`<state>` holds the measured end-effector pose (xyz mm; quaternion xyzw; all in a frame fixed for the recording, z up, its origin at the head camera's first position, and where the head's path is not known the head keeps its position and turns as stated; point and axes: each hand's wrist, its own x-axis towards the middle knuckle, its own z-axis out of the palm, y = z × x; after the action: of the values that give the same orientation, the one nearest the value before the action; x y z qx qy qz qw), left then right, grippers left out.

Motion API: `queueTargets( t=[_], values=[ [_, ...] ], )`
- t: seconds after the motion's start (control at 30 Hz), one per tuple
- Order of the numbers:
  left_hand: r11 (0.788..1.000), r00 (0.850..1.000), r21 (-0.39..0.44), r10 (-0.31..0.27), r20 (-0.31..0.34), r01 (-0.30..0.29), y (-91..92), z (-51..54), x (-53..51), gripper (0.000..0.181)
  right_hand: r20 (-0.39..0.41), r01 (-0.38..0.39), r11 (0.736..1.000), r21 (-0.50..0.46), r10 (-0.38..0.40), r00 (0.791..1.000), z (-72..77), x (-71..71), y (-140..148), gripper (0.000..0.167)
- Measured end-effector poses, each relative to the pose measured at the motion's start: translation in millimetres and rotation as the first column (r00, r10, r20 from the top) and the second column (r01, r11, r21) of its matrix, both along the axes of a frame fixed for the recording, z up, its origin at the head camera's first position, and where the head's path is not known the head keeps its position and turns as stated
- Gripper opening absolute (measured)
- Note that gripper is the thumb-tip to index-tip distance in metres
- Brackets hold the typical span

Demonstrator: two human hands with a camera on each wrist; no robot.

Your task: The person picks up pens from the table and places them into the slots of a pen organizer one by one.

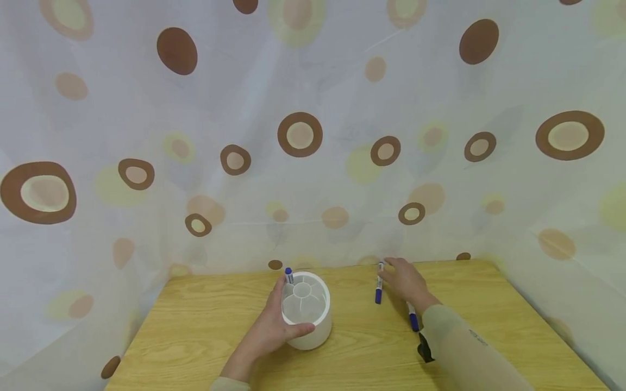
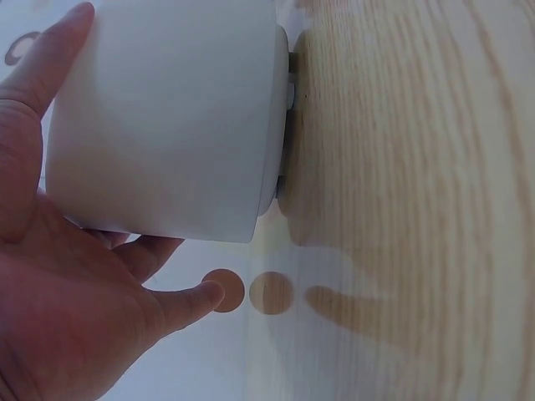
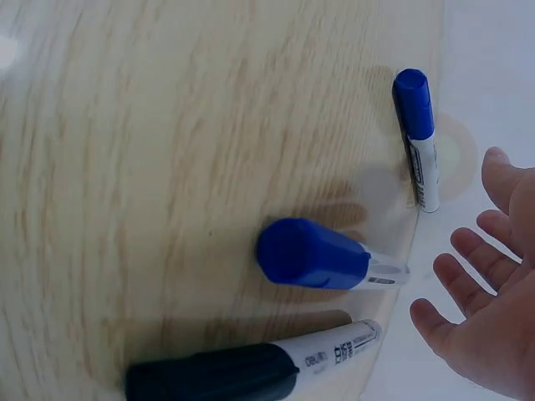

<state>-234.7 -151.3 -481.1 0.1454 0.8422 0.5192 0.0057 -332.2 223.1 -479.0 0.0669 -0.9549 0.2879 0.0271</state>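
Though it's round, white holder (image 1: pixel 320 332) is divided inside.

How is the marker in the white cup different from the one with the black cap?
The blue-topped marker stands in the white cup, while the black-capped marker lies on the table. The blue-topped marker shows a blue end; the black-capped marker shows a black one. Both have white barrels.

Wood-grain table (image 1: pixel 195 326): white compartmented pot (image 1: pixel 317 335); right of it, blue-capped marker (image 1: pixel 379 288), second blue-capped marker (image 1: pixel 413 319), black-capped marker (image 3: pixel 259 366).
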Motion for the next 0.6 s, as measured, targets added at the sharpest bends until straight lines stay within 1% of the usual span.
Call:
queueTargets(
  t=[0.1, 0.27, 0.47, 0.6],
  values=[
    [1.0, 1.0, 0.005, -0.002, 0.002, 0.002, 0.0, -0.3, 0.5, 0.139, 0.001, -0.019, 1.0, 0.016, 0.019, 1.0, -3.2, -1.1, 3.0, 0.059],
    [1.0, 1.0, 0.002, -0.005, 0.007, 0.005, -0.8, 0.7, 0.6, 0.139, -0.013, -0.051, 0.998, 0.025, 0.051, 0.999, -4.4, -0.4, 1.7, 0.059],
    [1.0, 1.0, 0.006, -0.009, 0.012, 0.009, -1.5, -0.9, -0.4, 0.138, -0.037, -0.093, 0.988, 0.12, 0.098, 0.994, -4.8, 2.7, -1.3, 0.061],
    [1.0, 1.0, 0.008, -0.012, 0.018, 0.012, -2.0, -1.9, -1.5, 0.139, -0.061, -0.111, 0.982, 0.156, 0.122, 0.991, -14.9, -1.3, 2.3, 0.059]
  ],
)
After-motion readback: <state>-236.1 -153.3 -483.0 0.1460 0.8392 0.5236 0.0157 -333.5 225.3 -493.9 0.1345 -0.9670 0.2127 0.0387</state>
